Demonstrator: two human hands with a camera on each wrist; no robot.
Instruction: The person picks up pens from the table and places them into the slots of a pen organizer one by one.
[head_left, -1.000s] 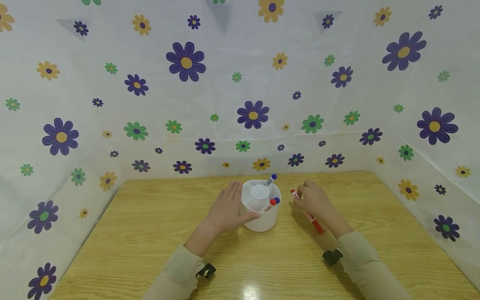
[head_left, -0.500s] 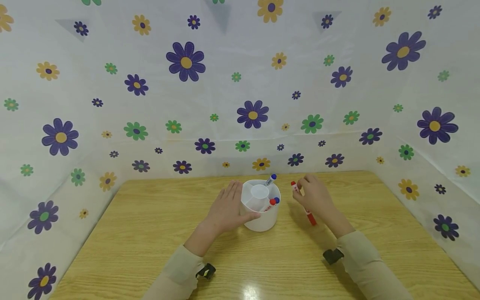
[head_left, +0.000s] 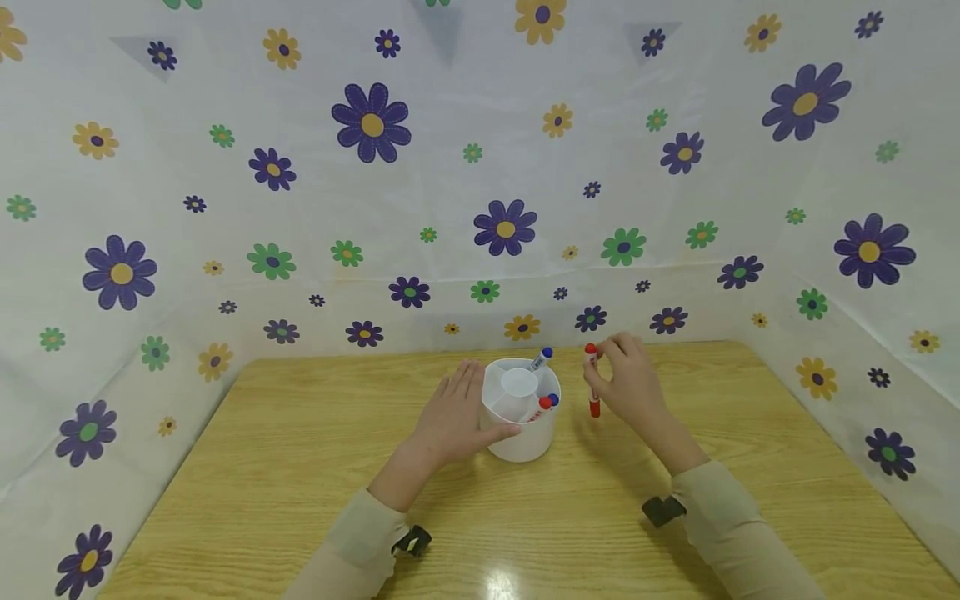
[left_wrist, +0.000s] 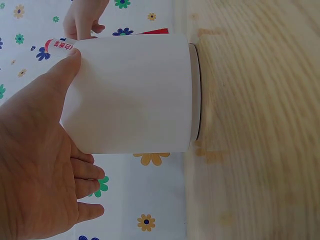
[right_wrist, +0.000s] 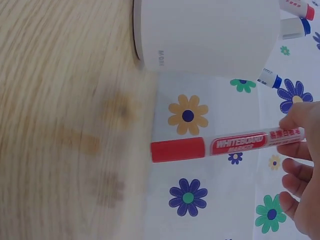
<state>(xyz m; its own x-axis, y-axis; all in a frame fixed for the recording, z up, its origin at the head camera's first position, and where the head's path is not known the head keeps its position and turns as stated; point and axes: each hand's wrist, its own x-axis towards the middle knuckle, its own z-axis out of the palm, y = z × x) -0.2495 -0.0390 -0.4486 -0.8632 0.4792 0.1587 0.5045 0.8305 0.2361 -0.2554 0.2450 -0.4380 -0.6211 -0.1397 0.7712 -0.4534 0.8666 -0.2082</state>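
Just right of the holder, my right hand (head_left: 630,385) pinches a red whiteboard marker (right_wrist: 239,143) near its upper end between thumb and fingers. The marker hangs nearly upright above the table, its red cap (right_wrist: 178,150) downward. A white round pen holder (head_left: 521,443) with inner dividers stands on the table. My left hand (head_left: 448,421) rests against its left side, with the fingers straight and the thumb across the front near the rim. Inside the holder stand a blue-ended marker (head_left: 542,359) at the back and a red-ended marker (head_left: 543,405) beside another blue-ended one (head_left: 554,400) at the front right.
The holder stands on a wood-grain table (head_left: 315,467). A white flower-print cloth (head_left: 427,183) hangs behind the table and along both sides. Black wrist bands (head_left: 412,542) sit at both sleeve cuffs.
My right hand has raised the red marker and turned it from a slant to nearly upright. The left hand and the holder have stayed in place.
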